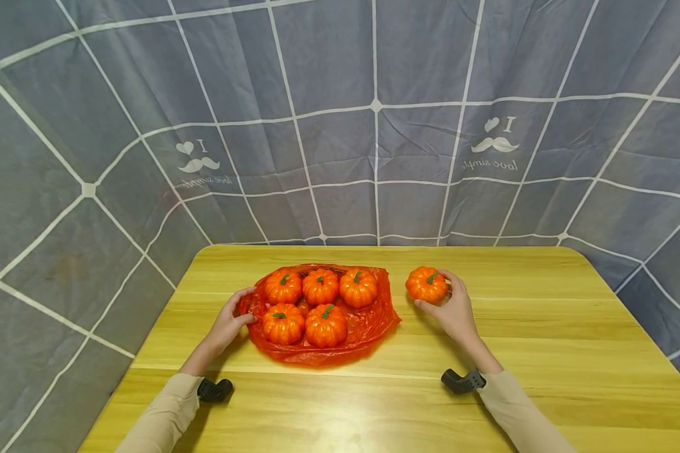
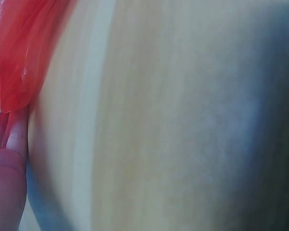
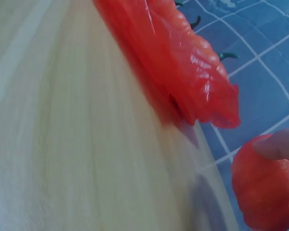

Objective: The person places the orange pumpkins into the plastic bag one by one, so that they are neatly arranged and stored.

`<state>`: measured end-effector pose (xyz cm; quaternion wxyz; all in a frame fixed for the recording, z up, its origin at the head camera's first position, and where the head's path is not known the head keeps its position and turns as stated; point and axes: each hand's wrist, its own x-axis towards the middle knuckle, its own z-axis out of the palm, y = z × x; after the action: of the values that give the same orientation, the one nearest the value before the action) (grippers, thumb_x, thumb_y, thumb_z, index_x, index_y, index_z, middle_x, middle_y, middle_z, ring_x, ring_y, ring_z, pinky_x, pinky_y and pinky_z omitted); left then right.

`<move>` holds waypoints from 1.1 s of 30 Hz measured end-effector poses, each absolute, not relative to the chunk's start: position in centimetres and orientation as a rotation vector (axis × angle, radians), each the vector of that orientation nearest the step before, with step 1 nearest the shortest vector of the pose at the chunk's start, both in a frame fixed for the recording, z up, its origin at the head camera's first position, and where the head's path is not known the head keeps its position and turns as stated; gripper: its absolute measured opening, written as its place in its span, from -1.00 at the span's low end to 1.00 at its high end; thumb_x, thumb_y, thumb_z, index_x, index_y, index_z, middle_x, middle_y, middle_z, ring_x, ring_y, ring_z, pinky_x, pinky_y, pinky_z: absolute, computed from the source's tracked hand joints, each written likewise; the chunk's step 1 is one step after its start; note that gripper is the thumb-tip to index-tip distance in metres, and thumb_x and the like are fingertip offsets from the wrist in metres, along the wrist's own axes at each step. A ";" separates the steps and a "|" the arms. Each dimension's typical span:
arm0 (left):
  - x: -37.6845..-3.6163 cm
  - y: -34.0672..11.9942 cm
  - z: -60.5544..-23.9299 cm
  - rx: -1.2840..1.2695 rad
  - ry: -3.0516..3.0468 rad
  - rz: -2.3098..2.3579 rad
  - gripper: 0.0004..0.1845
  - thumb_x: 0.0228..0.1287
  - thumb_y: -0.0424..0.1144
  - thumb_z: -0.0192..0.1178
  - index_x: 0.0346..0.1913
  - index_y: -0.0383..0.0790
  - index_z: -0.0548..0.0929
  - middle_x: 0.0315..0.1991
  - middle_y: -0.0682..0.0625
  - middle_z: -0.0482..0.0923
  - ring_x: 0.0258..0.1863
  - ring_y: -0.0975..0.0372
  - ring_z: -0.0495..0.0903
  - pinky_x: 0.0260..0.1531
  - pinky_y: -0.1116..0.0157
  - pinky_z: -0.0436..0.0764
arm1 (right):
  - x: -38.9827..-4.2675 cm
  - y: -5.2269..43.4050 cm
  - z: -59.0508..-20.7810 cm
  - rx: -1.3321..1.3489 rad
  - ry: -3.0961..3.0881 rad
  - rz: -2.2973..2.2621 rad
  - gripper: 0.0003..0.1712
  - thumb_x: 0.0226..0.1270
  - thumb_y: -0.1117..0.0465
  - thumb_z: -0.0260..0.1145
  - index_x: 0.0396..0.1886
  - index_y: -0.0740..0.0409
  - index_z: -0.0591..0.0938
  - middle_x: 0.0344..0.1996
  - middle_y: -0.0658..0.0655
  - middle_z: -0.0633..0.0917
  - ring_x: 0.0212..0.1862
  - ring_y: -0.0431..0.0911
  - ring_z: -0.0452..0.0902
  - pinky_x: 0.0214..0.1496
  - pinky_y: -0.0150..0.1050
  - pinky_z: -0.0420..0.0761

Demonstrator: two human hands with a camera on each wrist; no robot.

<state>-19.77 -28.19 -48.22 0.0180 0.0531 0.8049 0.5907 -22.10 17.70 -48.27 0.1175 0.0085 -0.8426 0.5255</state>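
Note:
A red plastic bag (image 1: pixel 369 324) lies spread on the table with several small orange pumpkins (image 1: pixel 326 325) on it, three in a back row and two in front. Each pumpkin has a green stem. At the bag's left edge, my left hand (image 1: pixel 225 326) grips the plastic between thumb and fingers; the left wrist view catches the fingers (image 2: pixel 17 134) under the gathered film. To the right of the bag, my right hand (image 1: pixel 458 311) holds another orange pumpkin (image 1: pixel 425 283), thumb and fingers around its right side. In the right wrist view that pumpkin (image 3: pixel 262 187) shows above the table's surface.
The wooden table (image 1: pixel 544 352) has rounded far corners. Behind it hangs a grey cloth (image 1: pixel 340 151) with white grid lines, which also runs along both sides. A black wrist mount (image 1: pixel 215 390) sits on the left forearm, and another black mount (image 1: pixel 463 380) on the right.

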 end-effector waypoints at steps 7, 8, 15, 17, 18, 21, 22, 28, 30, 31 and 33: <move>-19.7 -28.2 -48.2 0.157 2.501 1.828 -0.30 0.20 -0.56 0.02 0.42 -0.38 0.13 0.44 -0.34 0.06 0.36 -0.09 0.16 0.03 0.67 0.34 | -20.9 16.8 -47.0 0.080 -2.370 1.517 -0.06 -0.12 0.28 0.57 0.30 0.30 0.32 0.20 0.34 0.39 0.16 0.15 0.38 0.16 -0.07 0.42; -19.7 -28.2 -48.2 0.161 2.499 1.829 -0.31 0.20 -0.56 0.03 0.43 -0.38 0.12 0.44 -0.34 0.05 0.35 -0.09 0.16 0.03 0.66 0.35 | -20.7 16.6 -46.8 0.089 -2.360 1.513 -0.06 -0.13 0.27 0.58 0.29 0.30 0.33 0.19 0.33 0.40 0.15 0.14 0.38 0.14 -0.10 0.43; -19.8 -28.2 -48.4 0.162 2.503 1.831 -0.31 0.19 -0.56 0.02 0.42 -0.39 0.13 0.44 -0.34 0.07 0.35 -0.10 0.16 0.00 0.69 0.33 | -19.8 15.4 -45.9 0.139 -2.322 1.516 -0.05 -0.16 0.25 0.60 0.27 0.28 0.35 0.16 0.29 0.43 0.15 0.10 0.38 0.13 -0.11 0.41; -19.9 -28.3 -48.6 0.158 2.511 1.821 -0.31 0.19 -0.56 0.02 0.42 -0.38 0.13 0.44 -0.34 0.07 0.34 -0.09 0.16 -0.01 0.72 0.31 | -19.7 15.0 -45.8 0.158 -2.307 1.525 -0.06 -0.17 0.26 0.61 0.27 0.27 0.36 0.15 0.29 0.43 0.15 0.10 0.38 0.14 -0.07 0.42; -19.9 -28.3 -48.6 0.157 2.516 1.817 -0.31 0.19 -0.56 0.02 0.41 -0.38 0.14 0.43 -0.34 0.07 0.34 -0.09 0.16 -0.02 0.72 0.31 | -19.6 14.8 -45.8 0.165 -2.304 1.527 -0.06 -0.17 0.25 0.61 0.27 0.26 0.36 0.15 0.28 0.44 0.15 0.09 0.38 0.15 -0.06 0.42; -20.0 -28.4 -48.8 0.156 2.523 1.811 -0.32 0.19 -0.56 0.01 0.42 -0.38 0.14 0.43 -0.34 0.08 0.31 -0.03 0.21 -0.02 0.72 0.32 | -19.3 14.1 -45.8 0.193 -2.300 1.546 -0.06 -0.17 0.24 0.62 0.27 0.24 0.37 0.16 0.25 0.44 0.15 0.07 0.39 0.18 -0.08 0.43; -19.9 -28.4 -48.8 0.160 2.520 1.815 -0.32 0.20 -0.56 0.01 0.42 -0.39 0.14 0.43 -0.34 0.07 0.31 -0.03 0.21 -0.01 0.70 0.33 | -19.2 13.8 -45.8 0.202 -2.304 1.545 -0.05 -0.17 0.24 0.62 0.28 0.23 0.36 0.17 0.24 0.44 0.16 0.06 0.39 0.19 -0.08 0.44; -19.9 -28.4 -48.8 0.179 2.522 1.808 -0.31 0.21 -0.58 0.01 0.43 -0.43 0.10 0.43 -0.38 0.05 0.32 -0.13 0.18 0.06 0.58 0.41 | -18.4 12.1 -46.2 0.306 -2.290 1.544 -0.06 -0.18 0.25 0.62 0.27 0.23 0.37 0.18 0.24 0.45 0.16 0.10 0.42 0.24 0.04 0.45; -19.9 -28.4 -48.8 0.180 2.520 1.813 -0.31 0.21 -0.58 0.00 0.43 -0.43 0.10 0.43 -0.38 0.05 0.32 -0.12 0.18 0.04 0.61 0.40 | -18.1 11.6 -46.4 0.336 -2.297 1.549 -0.06 -0.18 0.23 0.62 0.26 0.21 0.38 0.18 0.23 0.46 0.16 0.11 0.43 0.25 0.07 0.45; -20.0 -28.4 -48.9 0.186 2.521 1.816 -0.31 0.21 -0.57 0.00 0.43 -0.43 0.10 0.43 -0.38 0.05 0.32 -0.12 0.18 0.03 0.62 0.40 | -18.0 11.3 -46.5 0.348 -2.305 1.552 -0.06 -0.18 0.23 0.62 0.26 0.19 0.38 0.18 0.22 0.46 0.15 0.11 0.44 0.25 0.07 0.45; -20.0 -28.4 -49.0 0.203 2.525 1.826 -0.32 0.20 -0.55 0.01 0.42 -0.42 0.12 0.42 -0.39 0.06 0.30 -0.08 0.20 0.01 0.66 0.38 | -17.8 10.8 -46.6 0.370 -2.317 1.556 -0.07 -0.19 0.21 0.62 0.26 0.17 0.38 0.18 0.21 0.46 0.14 0.12 0.45 0.23 0.09 0.46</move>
<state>-19.98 -28.39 -48.98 0.0094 0.0649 0.8086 0.5847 -17.77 10.82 -46.59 0.1624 0.1298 -0.8119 0.5455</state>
